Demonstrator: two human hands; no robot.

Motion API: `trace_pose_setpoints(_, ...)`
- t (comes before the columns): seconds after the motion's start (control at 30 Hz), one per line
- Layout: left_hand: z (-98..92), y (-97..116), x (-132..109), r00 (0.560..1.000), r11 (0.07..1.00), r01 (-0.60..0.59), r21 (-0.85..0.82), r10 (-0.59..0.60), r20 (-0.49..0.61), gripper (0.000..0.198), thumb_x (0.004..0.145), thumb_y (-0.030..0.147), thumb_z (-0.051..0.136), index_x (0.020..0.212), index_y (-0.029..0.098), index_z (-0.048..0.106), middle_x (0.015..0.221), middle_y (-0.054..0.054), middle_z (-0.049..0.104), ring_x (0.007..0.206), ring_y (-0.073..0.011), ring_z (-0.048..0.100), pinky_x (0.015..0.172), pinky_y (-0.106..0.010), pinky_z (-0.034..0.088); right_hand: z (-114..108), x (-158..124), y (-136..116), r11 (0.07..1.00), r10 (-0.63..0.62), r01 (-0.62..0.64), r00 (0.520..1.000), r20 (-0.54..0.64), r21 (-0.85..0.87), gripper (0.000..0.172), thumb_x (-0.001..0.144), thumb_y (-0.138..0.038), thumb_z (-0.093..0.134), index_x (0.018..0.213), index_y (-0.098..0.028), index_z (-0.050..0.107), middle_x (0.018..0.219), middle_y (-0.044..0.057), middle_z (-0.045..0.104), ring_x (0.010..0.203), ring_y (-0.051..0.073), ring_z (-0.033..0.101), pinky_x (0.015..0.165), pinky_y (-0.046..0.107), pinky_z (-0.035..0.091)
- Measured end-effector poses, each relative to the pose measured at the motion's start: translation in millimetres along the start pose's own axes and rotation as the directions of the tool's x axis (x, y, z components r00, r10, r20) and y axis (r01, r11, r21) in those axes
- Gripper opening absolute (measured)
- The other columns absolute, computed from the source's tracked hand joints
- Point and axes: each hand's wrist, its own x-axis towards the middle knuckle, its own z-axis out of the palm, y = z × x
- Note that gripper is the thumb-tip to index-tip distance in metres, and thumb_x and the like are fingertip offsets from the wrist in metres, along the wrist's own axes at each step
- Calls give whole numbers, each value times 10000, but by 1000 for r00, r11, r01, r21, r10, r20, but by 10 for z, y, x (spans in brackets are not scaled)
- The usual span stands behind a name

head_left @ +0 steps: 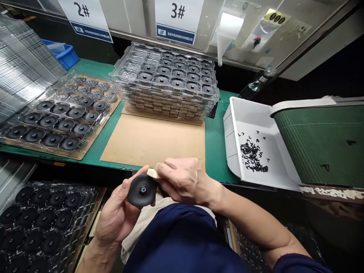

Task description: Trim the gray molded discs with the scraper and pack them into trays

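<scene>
My left hand [118, 210] holds a round black part [142, 190] by its edge, its dished face with a small central post turned up. Closed fingers of my right hand [182, 180] grip a small cream-coloured piece [153, 173], which touches the upper right rim of the black part. Both hands are above my lap, at the front edge of a brown cardboard sheet [153, 138]. Behind the sheet rises a stack of clear trays [170, 91] with similar black parts in the top one.
Another clear tray [54, 125] of black parts lies on the left, with one more tray [36, 216] lower down. To the right, a white bin [256, 113] holds small black pieces beside a green conveyor belt [321, 144]. A blue basket [66, 57] stands at the back left.
</scene>
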Motion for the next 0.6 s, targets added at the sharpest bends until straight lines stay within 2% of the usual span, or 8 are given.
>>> trace_pose_setpoints(0.13,33,43,-34,999,1000,0,-23,1,40,506,768,588,810,1101,207,832,827,-102,754,611,-242,667,585,-389,603,-46,8,-26,999,43,-42,999,-33,31,249,1076,-326,426,947,-186,586,813,26,617,655,142,525,583,289,304)
trace_pose_setpoints(0.23,79,49,-30,997,997,-41,-66,45,64,528,790,572,796,1175,210,805,918,-109,768,672,-262,695,606,-391,613,-112,30,-64,993,110,-105,988,-112,49,247,1095,-330,432,996,-183,603,831,30,619,682,140,531,618,285,317)
trace_pose_setpoints(0.4,103,-1,-6,995,995,5,-95,5,104,364,835,476,796,1008,158,829,930,-114,775,776,-262,715,711,-376,637,-176,29,-106,999,-35,37,996,-86,23,225,1082,-288,434,1005,-195,624,775,-4,565,605,122,448,574,286,275)
trace_pose_setpoints(0.53,104,-54,18,997,992,-2,-126,12,73,417,819,482,816,1053,136,822,942,-112,787,831,-253,730,703,-312,639,-177,3,-83,1000,-2,3,999,-52,23,191,1059,-284,470,1004,-180,621,782,-5,577,629,128,487,577,286,296)
trace_pose_setpoints(0.6,115,-69,37,997,989,-19,-146,30,74,340,814,433,834,990,142,829,946,-97,794,861,-232,737,736,-276,637,-169,4,-73,1000,2,-1,999,-39,24,193,1057,-283,468,1022,-176,625,814,2,604,654,131,515,583,288,305)
